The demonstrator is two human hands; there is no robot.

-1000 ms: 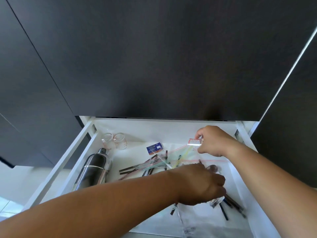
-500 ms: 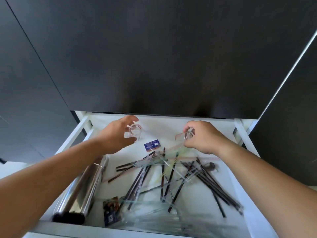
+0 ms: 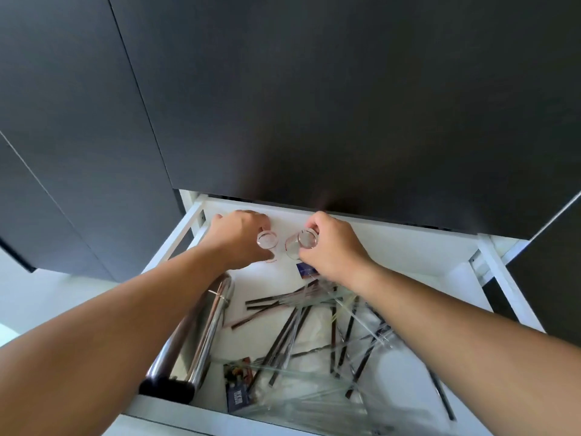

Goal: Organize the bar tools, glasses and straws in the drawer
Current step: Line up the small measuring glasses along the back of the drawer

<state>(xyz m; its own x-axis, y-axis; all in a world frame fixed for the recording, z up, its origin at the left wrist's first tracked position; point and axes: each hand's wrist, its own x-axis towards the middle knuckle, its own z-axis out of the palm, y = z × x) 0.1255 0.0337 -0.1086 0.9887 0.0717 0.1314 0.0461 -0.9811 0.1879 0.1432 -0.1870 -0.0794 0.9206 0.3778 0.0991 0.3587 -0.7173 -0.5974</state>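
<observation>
Both hands reach to the back of an open white drawer (image 3: 490,265). My left hand (image 3: 239,237) grips a small clear shot glass (image 3: 267,241) with a red rim. Just to its right, my right hand (image 3: 333,250) holds a second clear shot glass (image 3: 298,245), tilted on its side. The two glasses are close together, almost touching. A steel cocktail shaker (image 3: 201,328) lies along the drawer's left side, partly under my left forearm. Several dark and clear straws (image 3: 317,328) lie scattered across the drawer floor.
A small blue packet (image 3: 304,270) lies under my right hand. Clear plastic wrapping (image 3: 314,391) and a dark printed packet (image 3: 237,388) sit at the drawer's front. Dark cabinet fronts (image 3: 314,105) rise right behind the drawer. White floor shows at the far left.
Both hands have moved toward each other at the drawer's back, bringing the two shot glasses close together. The view has shifted closer over the drawer.
</observation>
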